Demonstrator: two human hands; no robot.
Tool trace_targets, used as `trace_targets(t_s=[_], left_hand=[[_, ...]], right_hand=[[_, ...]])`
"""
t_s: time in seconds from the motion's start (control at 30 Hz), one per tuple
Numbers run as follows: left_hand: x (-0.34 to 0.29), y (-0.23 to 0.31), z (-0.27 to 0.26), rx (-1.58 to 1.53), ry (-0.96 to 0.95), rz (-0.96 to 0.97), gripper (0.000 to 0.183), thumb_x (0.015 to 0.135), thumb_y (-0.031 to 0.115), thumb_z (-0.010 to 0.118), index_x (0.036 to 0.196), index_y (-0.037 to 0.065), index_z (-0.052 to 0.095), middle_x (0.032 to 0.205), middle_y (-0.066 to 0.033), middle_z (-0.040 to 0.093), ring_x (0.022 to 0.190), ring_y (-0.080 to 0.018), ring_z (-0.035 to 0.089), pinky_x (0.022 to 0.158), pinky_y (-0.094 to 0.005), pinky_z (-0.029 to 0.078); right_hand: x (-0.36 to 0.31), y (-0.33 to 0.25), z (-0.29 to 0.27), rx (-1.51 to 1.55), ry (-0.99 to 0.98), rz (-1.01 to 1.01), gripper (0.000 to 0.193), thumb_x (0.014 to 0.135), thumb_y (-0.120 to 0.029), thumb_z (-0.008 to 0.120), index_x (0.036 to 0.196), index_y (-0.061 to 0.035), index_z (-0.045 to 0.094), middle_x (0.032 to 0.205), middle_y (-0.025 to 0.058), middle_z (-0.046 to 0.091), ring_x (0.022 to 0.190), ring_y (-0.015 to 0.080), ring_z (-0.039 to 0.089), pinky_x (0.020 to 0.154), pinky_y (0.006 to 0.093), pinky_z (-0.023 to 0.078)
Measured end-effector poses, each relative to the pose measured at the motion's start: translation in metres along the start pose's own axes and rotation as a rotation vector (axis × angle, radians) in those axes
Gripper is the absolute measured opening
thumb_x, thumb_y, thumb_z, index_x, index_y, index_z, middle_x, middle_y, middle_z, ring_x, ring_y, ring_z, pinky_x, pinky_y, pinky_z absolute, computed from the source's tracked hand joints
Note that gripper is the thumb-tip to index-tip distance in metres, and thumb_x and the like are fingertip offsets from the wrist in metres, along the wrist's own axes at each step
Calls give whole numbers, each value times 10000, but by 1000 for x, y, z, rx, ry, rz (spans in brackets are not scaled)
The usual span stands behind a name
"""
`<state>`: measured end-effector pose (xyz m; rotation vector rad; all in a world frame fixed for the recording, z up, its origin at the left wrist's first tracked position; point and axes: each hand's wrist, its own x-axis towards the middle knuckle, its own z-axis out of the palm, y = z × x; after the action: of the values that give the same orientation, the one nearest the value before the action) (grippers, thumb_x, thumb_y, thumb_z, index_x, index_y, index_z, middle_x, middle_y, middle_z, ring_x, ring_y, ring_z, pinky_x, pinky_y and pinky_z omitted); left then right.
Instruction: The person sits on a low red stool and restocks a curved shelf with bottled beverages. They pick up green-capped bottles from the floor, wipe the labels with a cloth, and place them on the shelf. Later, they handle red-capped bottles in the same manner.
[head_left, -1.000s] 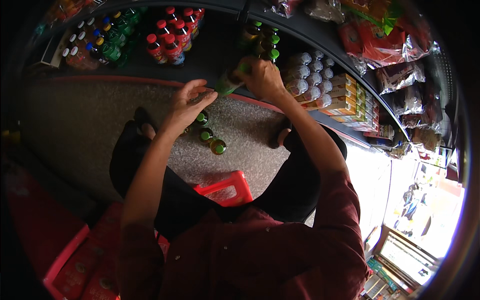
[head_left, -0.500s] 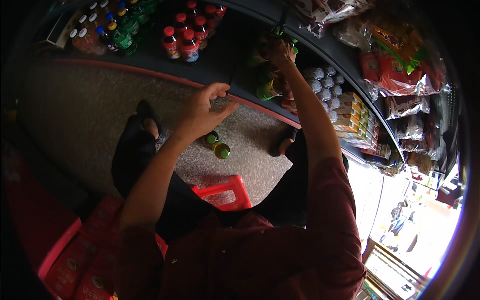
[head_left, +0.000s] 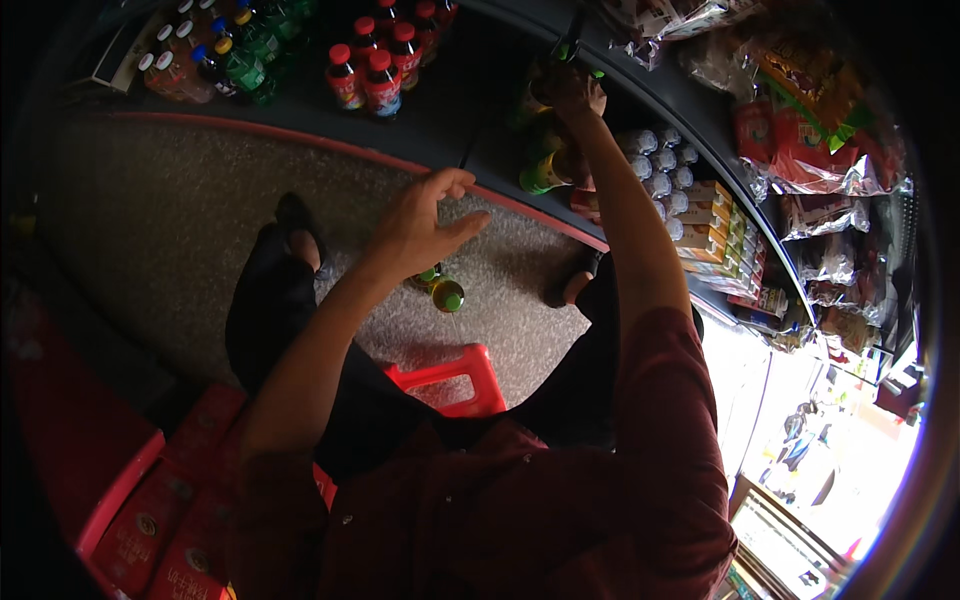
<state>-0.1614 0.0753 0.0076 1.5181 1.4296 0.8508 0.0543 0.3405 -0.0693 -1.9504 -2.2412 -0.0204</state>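
Note:
My right hand (head_left: 582,97) reaches deep onto the dark lower shelf (head_left: 480,130). Its fingers curl down around the top of a dark bottle, partly lost in shadow. Close by it stand more drink bottles, one with a green and yellow label (head_left: 541,174). In front of the shelf edge hovers my left hand (head_left: 425,222), fingers and thumb apart, holding nothing. Below that hand, on the speckled floor, stand two green-capped bottles; the nearer bottle (head_left: 448,295) shows clearly, while my left wrist partly covers the other.
Red-capped bottles (head_left: 383,85) and green bottles (head_left: 243,68) fill the shelf's left. Clear-capped bottles (head_left: 660,175) and small cartons (head_left: 705,225) stand right of my arm. Bagged snacks (head_left: 800,140) hang above. A red stool (head_left: 482,380) is between my legs; red boxes (head_left: 150,530) lie lower left.
My left hand has shifted slightly right and now covers more of the farther floor bottle. My right hand stays among the shelf bottles with a small shift. The view has moved a little.

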Motion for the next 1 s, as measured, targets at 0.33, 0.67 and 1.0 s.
trace_targets(t_s=[0.33, 0.67, 1.0], left_hand=[[3, -6, -8, 9, 99, 38, 502, 813, 335, 751, 1200, 61, 583, 1060, -150, 664, 1026, -269, 622, 867, -388, 498], [0, -4, -5, 113, 52, -10, 509, 792, 325, 757, 1177, 45, 574, 1037, -152, 671, 990, -303, 647, 833, -402, 523], [-2, -10, 8, 184, -63, -25, 520, 822, 406, 714, 1182, 51, 592, 1034, -132, 675, 975, -275, 648, 836, -389, 514]], right_hand=[[-198, -55, -17, -193, -119, -575, 484, 850, -467, 626, 1116, -63, 610, 983, 183, 664, 880, 315, 673, 721, 430, 544], [-351, -72, 53, 136, -758, -467, 278, 849, -277, 574, 1008, -49, 579, 827, 146, 663, 762, 319, 682, 682, 451, 545], [-283, -54, -28, 224, -868, -724, 199, 819, -240, 554, 941, -105, 633, 684, 127, 630, 702, 342, 653, 732, 435, 511]])
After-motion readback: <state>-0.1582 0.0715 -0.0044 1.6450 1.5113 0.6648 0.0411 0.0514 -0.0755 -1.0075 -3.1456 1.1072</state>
